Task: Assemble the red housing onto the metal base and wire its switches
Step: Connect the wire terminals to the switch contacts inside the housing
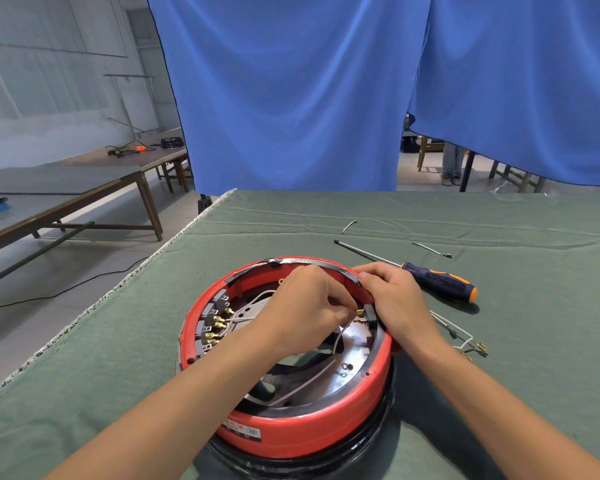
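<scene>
Red housing point(302, 431) sits on a black base point(291, 460), centre of the green table cloth point(84, 375), head view. Left hand point(309, 313) reaches inside, fingers curled & pinching a white wire point(336, 341) w/ brass end at the switch point(370, 315) on the 2 o'clock wall. Right hand point(399, 306) grips the housing rim there — fingers curled over the edge. Row of switches point(215, 323) w/ brass terminals at 9 o'clock. Screwdriver point(437, 280) lies at 2 o'clock beyond; loose wires point(465, 337) at 3 o'clock.
</scene>
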Available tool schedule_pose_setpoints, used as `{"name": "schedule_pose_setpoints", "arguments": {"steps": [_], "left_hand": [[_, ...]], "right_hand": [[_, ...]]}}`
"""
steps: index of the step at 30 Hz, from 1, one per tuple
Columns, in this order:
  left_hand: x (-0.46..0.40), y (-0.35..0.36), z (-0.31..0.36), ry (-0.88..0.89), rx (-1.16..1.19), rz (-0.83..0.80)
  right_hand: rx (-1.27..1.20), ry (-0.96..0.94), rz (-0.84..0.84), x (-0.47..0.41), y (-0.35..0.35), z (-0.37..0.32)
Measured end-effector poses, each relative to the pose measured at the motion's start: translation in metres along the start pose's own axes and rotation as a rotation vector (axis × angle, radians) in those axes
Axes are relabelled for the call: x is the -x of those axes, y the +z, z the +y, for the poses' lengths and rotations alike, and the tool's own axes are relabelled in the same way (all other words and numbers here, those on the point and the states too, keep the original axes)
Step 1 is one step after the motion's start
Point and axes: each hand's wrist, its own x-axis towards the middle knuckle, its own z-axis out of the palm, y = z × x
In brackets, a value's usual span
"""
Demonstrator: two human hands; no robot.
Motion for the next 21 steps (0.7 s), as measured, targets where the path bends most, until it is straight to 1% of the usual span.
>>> {"name": "schedule_pose_setpoints", "arguments": {"steps": [3,8,15,21], "left_hand": [[-0.0007,-0.0029,-0.0025,-0.007,0.020,-0.031],[-0.0015,-0.0042,-0.0010,0.018,-0.022,-0.067],[-0.0043,-0.0031,-0.0032,-0.003,-0.103,-0.037],[-0.0049,-0.0015,0.0004,0.045,-0.115,-0.031]], "right_hand": [[-0.020,0.004,-0.005,0.0000,-0.0008,-0.0003],[-0.038,0.011,0.006,-0.0008,-0.0003,0.0014],[-0.022,0.000,0.011,-0.0015,0.0013,0.0044],[-0.028,0.006,0.027,-0.0032,0.0026,0.0069]]}}
